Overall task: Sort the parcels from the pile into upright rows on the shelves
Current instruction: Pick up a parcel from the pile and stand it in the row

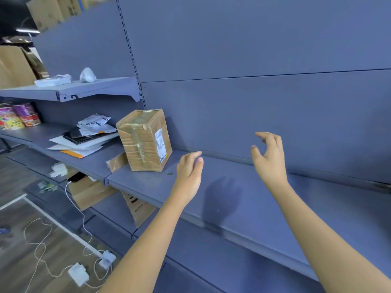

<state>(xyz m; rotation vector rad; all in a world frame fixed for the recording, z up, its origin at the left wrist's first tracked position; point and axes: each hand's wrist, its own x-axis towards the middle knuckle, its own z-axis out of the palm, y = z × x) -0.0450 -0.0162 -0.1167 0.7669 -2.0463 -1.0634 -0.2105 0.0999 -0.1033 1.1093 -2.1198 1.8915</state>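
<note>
A brown cardboard parcel [145, 140] wrapped in clear tape stands upright on the blue shelf [243, 199], with a white label on its right face. My left hand [189, 174] hovers just right of it, fingers apart, holding nothing. Further right, my right hand [269, 158] is raised above the shelf with its fingers curled loosely and nothing in them. A smaller brown parcel [117, 161] leans at the big parcel's left foot. A pile of flat mailers and bags [84, 137] lies on the same shelf to the left.
Cup noodle tubs [18, 117] sit at the far left of the shelf. White packets [63, 78] lie on the upper shelf. Cardboard boxes [91, 192] fill the lower shelves. Chargers and white cables [78, 273] trail across the wooden floor.
</note>
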